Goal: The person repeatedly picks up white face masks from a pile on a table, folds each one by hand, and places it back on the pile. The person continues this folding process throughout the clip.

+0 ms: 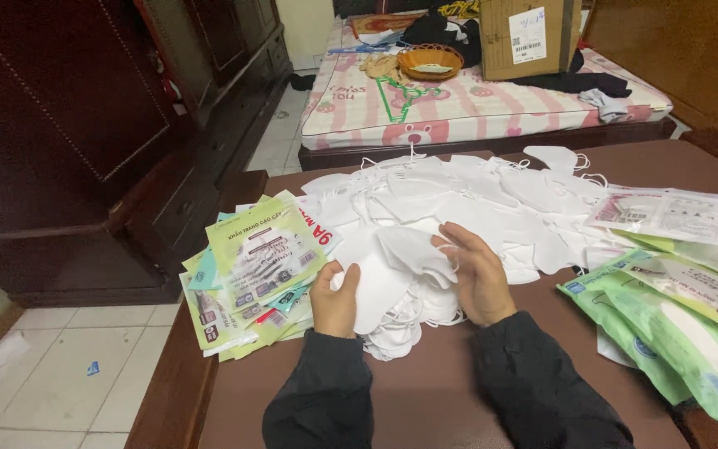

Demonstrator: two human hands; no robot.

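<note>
A heap of white face masks [475,208] with ear loops covers the middle of a brown table [425,391]. My left hand [334,301] grips the lower left edge of a small stack of white masks [388,278] at the near side of the heap. My right hand [477,274] rests on the stack's right side, fingers curled over the top mask. Both arms wear dark sleeves.
Empty green and white mask packets [255,270] lie fanned at the table's left edge. Filled green packets [675,320] pile up at the right. Behind the table stands a bed [459,104] with a cardboard box [529,37] and an orange basket [430,61]. A dark wooden cabinet [85,125] lines the left.
</note>
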